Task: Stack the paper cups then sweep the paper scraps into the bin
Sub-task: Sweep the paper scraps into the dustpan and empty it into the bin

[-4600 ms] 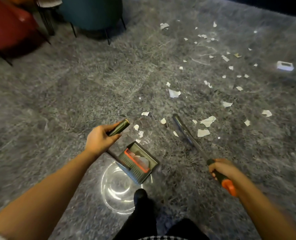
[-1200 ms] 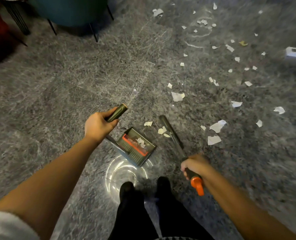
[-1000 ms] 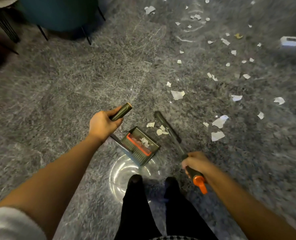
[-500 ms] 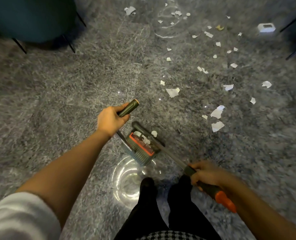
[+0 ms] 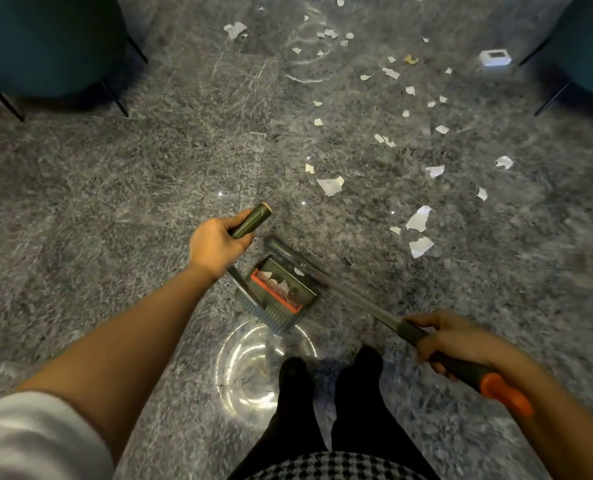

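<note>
My left hand (image 5: pixel 215 245) grips the dark handle of a long-handled dustpan (image 5: pixel 281 294), which stands on the grey floor just ahead of my feet. A few white scraps lie inside the pan by its orange comb. My right hand (image 5: pixel 451 339) grips the broom handle (image 5: pixel 354 299), which ends in an orange tip. The broom head (image 5: pixel 281 247) rests at the pan's mouth. White paper scraps (image 5: pixel 330 185) lie scattered over the floor ahead and to the right. No paper cups are in view.
Two teal chairs with thin black legs stand at the far left (image 5: pixel 45 46) and far right (image 5: pixel 586 46). A small white box (image 5: pixel 494 58) lies on the floor at the back right. My feet (image 5: pixel 329 372) are just behind the pan.
The broom has swept several nearby scraps leftward into the dustpan; its head now sits at the pan's mouth. My right hand moved right and lower. The dustpan stays put.
</note>
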Available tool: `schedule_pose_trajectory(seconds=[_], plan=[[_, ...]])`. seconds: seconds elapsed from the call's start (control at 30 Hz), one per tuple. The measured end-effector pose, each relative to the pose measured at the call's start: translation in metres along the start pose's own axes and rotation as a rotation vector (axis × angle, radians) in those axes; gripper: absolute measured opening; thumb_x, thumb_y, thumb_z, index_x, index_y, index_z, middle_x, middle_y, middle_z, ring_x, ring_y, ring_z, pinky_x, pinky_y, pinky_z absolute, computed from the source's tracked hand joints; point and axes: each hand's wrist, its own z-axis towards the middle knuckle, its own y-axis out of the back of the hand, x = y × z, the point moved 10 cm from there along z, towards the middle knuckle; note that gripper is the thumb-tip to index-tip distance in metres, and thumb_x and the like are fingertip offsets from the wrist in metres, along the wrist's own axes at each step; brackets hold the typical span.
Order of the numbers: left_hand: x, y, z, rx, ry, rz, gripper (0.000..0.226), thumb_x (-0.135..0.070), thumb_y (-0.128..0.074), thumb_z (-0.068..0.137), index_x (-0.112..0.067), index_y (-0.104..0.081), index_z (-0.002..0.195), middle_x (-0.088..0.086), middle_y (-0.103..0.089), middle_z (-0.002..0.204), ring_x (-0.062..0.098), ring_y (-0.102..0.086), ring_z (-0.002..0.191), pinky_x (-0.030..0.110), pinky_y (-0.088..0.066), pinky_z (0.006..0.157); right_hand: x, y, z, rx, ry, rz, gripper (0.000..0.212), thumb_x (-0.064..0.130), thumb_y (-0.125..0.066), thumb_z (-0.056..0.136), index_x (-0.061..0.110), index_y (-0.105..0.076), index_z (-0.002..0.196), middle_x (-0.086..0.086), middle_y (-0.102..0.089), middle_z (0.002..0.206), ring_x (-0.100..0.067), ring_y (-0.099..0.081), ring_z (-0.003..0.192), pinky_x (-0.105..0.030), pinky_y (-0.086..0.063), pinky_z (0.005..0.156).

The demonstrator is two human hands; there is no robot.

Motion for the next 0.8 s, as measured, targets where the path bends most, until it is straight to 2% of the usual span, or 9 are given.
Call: schedule_pose_trajectory(seconds=[0.07, 0.13, 0.27, 0.33, 0.43, 0.5, 0.63, 0.73, 0.8], plan=[[0.0, 0.001, 0.001, 0.029, -0.016, 0.003, 0.044, -0.03, -0.072, 0.082, -0.033, -0.061, 0.125, -0.009, -0.068, 0.078, 0.001, -0.051, 0.05, 0.018, -0.037, 0.048, -0.001, 0.005, 0.003, -0.031, -0.009, 0.014, 0.044, -0.014, -0.052, 0.082, 0.014, -0.051, 0.116, -0.003, -0.053, 0.036, -0.013, -0.047, 0.028, -0.018, -0.038, 0.032], [0.001, 0.003, 0.001, 0.042, -0.021, 0.023, 0.044, -0.033, -0.073, 0.082, -0.036, -0.061, 0.124, -0.012, -0.067, 0.08, -0.002, -0.052, 0.053, 0.015, -0.035, 0.048, -0.003, 0.012, 0.008, -0.071, -0.017, 0.021, 0.037, -0.013, -0.053, 0.082, 0.014, -0.052, 0.107, -0.004, -0.053, 0.038, -0.014, -0.047, 0.029, -0.018, -0.038, 0.032], [0.003, 0.001, 0.002, 0.035, -0.027, 0.048, 0.044, -0.032, -0.073, 0.08, -0.037, -0.061, 0.123, -0.008, -0.073, 0.094, 0.007, -0.06, 0.063, 0.022, -0.044, 0.058, -0.009, 0.018, 0.025, -0.146, -0.033, -0.053, 0.029, -0.011, -0.055, 0.081, 0.0, -0.054, 0.109, -0.016, -0.055, 0.069, -0.022, -0.051, 0.049, -0.027, -0.043, 0.042], [0.001, 0.0, 0.003, 0.02, -0.044, 0.057, 0.044, -0.032, -0.074, 0.08, -0.036, -0.061, 0.123, -0.007, -0.072, 0.101, 0.009, -0.064, 0.073, 0.023, -0.048, 0.065, -0.017, 0.009, 0.034, -0.163, -0.062, -0.089, 0.034, -0.01, -0.056, 0.08, -0.006, -0.053, 0.114, -0.017, -0.055, 0.075, -0.022, -0.051, 0.053, -0.026, -0.043, 0.044], [-0.001, -0.004, 0.003, 0.02, -0.066, 0.086, 0.047, -0.031, -0.073, 0.08, -0.037, -0.059, 0.125, -0.006, -0.072, 0.104, 0.01, -0.065, 0.076, 0.022, -0.048, 0.067, -0.035, -0.02, 0.038, -0.136, -0.123, -0.054, 0.037, -0.014, -0.053, 0.08, -0.009, -0.052, 0.116, -0.014, -0.051, 0.067, -0.02, -0.048, 0.046, -0.021, -0.04, 0.036], [-0.003, -0.006, 0.006, 0.026, -0.067, 0.083, 0.048, -0.03, -0.073, 0.08, -0.037, -0.059, 0.125, -0.007, -0.072, 0.104, 0.008, -0.064, 0.074, 0.019, -0.045, 0.065, -0.044, -0.035, 0.036, -0.094, -0.14, -0.05, 0.039, -0.015, -0.052, 0.079, -0.008, -0.05, 0.118, -0.013, -0.048, 0.068, -0.02, -0.046, 0.046, -0.025, -0.04, 0.039], [0.002, -0.004, 0.009, 0.035, -0.042, 0.063, 0.047, -0.032, -0.073, 0.081, -0.037, -0.059, 0.125, -0.007, -0.072, 0.085, 0.006, -0.06, 0.059, 0.018, -0.041, 0.053, -0.045, -0.05, 0.032, 0.018, -0.126, -0.036, 0.043, -0.013, -0.053, 0.08, -0.003, -0.048, 0.121, -0.01, -0.047, 0.073, -0.017, -0.047, 0.044, -0.023, -0.041, 0.041], [0.004, -0.003, 0.01, 0.038, -0.048, 0.05, 0.046, -0.03, -0.073, 0.081, -0.035, -0.06, 0.125, -0.008, -0.071, 0.079, 0.004, -0.056, 0.054, 0.017, -0.039, 0.051, -0.038, -0.044, 0.027, 0.028, -0.094, -0.059, 0.043, -0.013, -0.053, 0.079, -0.002, -0.052, 0.121, -0.009, -0.049, 0.065, -0.014, -0.048, 0.038, -0.021, -0.04, 0.038], [0.004, -0.004, 0.01, 0.042, -0.047, 0.043, 0.046, -0.028, -0.074, 0.08, -0.034, -0.061, 0.124, -0.009, -0.071, 0.083, -0.001, -0.054, 0.052, 0.012, -0.036, 0.048, -0.034, -0.033, 0.022, 0.044, -0.089, -0.04, 0.044, -0.014, -0.052, 0.079, 0.0, -0.054, 0.121, -0.007, -0.052, 0.054, -0.013, -0.048, 0.034, -0.02, -0.04, 0.036]])
